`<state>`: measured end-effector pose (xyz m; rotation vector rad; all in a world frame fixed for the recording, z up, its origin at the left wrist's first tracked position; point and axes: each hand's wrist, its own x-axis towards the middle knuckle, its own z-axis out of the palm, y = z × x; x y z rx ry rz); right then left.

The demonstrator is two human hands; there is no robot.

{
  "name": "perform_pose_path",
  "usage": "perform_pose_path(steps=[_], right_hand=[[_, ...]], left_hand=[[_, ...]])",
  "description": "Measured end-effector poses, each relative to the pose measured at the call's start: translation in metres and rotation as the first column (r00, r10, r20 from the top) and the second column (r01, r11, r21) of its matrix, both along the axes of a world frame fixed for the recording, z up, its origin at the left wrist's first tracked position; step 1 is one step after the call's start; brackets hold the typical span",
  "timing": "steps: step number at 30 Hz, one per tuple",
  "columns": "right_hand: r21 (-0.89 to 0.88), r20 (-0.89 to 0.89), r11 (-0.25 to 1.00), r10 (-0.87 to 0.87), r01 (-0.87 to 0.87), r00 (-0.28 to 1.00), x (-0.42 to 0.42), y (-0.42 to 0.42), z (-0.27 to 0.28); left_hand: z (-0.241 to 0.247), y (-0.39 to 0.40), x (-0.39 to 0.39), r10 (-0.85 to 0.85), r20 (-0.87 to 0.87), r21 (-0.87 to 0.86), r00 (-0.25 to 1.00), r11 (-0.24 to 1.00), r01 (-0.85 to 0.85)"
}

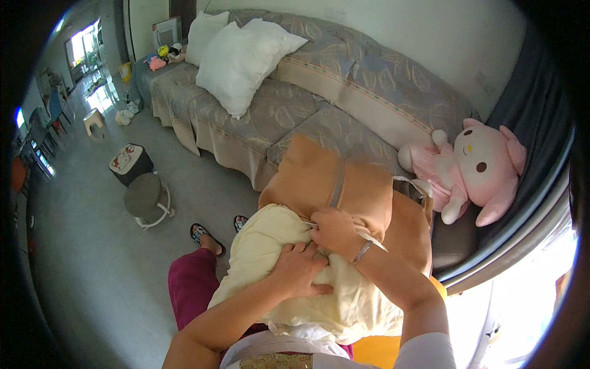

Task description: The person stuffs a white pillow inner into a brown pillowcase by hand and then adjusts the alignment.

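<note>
A cream cushion (258, 258) rests across my lap, its far end inside a tan fabric cover (364, 184) with a grey stripe. My left hand (302, 270) presses on top of the cushion, thumb and fingers spread. Beyond it, my right hand (336, 233) is closed on the edge of the cover's opening, where a strip of pale trim shows. The fingertips of the right hand are partly hidden in the fabric. More tan fabric (412, 230) lies to the right, beside and below the cover.
Ahead stands a sofa with a grey patterned cover (295, 104), bearing white pillows (244, 60). A pink plush toy (481, 161) sits at its right end near a dark curtain (530, 101). On the floor to the left are a round stool (143, 196) and a box-shaped seat (130, 161).
</note>
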<state>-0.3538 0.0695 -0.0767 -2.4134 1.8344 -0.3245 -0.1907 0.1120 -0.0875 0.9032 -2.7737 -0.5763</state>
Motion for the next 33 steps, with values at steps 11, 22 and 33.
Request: perform_pose_path(steps=[11,22,33], right_hand=[[-0.333,-0.098,0.938,0.067,-0.096,0.993,-0.002,-0.014,-0.016],[-0.167,-0.503,0.755,0.488,-0.635,0.713,0.072,-0.026,-0.025],[-0.394,-0.406,0.919,-0.143,-0.031,0.903,-0.076,0.016,0.017]], left_hand=[[-0.004,-0.022,0.009,0.301,0.244,0.100,0.922,0.938,-0.333],[-0.067,-0.017,-0.026,0.163,-0.037,0.140,0.986,0.978,-0.157],[-0.012,-0.031,-0.002,0.406,0.207,0.168,0.890,0.881,-0.442]])
